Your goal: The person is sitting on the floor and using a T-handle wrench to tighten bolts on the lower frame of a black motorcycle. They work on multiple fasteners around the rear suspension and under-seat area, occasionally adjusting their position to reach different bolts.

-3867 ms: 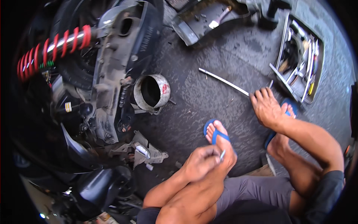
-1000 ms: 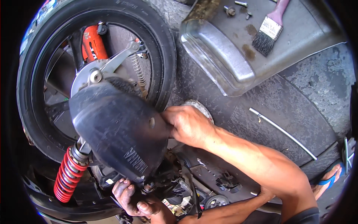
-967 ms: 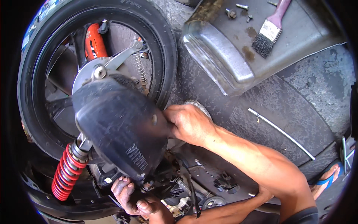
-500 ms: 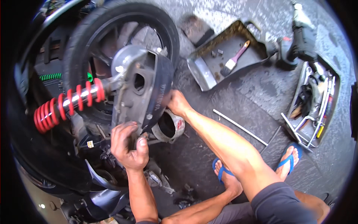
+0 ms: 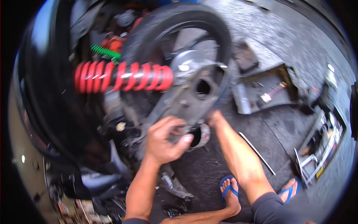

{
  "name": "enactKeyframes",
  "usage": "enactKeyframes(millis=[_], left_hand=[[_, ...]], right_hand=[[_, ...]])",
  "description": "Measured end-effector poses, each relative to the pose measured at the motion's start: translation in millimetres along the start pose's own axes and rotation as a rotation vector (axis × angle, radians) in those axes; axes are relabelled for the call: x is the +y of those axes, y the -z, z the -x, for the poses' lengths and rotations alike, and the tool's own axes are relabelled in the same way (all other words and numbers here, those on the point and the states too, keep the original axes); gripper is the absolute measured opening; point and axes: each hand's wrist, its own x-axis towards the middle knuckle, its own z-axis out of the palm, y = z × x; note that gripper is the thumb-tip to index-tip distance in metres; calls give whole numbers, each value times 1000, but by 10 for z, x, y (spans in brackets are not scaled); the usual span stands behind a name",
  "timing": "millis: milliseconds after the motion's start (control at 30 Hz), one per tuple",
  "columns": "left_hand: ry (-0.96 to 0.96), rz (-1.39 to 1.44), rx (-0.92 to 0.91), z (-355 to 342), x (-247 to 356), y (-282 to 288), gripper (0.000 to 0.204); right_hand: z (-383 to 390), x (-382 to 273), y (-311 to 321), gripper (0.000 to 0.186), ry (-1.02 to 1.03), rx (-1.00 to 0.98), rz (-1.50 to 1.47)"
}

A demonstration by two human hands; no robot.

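A motor scooter's rear drive housing (image 5: 194, 104), with a dark oval hole, sits against the black-tyred wheel (image 5: 216, 28). A red-coiled shock absorber (image 5: 123, 76) runs leftward from it. My left hand (image 5: 168, 140) curls at the housing's lower end, thumb raised, blurred by motion. My right hand (image 5: 214, 118) is at the housing's right side, its fingers hidden behind it. Just below, a pale, round metal sleeve (image 5: 203, 140) rests among parts.
A metal pan (image 5: 244, 104) with a paintbrush lies at right, beside a tool tray (image 5: 337, 114) and a thin rod (image 5: 257, 153). Black bodywork (image 5: 59, 112) fills the left. Loose brackets (image 5: 175, 186) and my sandalled feet (image 5: 229, 192) are below.
Both hands have moved from near my legs to the housing. My head view dipped close, then pulled back; the wheel and housing now appear farther right, with the shock nearly level.
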Motion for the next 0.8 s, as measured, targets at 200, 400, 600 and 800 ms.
enactKeyframes(millis=[200, 400, 600, 800], left_hand=[[-12, -46, -3, -23, -5, 10, 30], [-18, -43, 81, 54, -52, -2, 32], [-55, -84, 133, 5, 13, -27, 30], [-28, -49, 165, -5, 5, -70, 29]], right_hand=[[240, -115, -169, 33, -30, -9, -119], [329, -123, -214, 34, -42, 2, -107], [370, -256, -295, 35, -35, -28, -121], [366, -270, -324, 36, 14, -126, -148]])
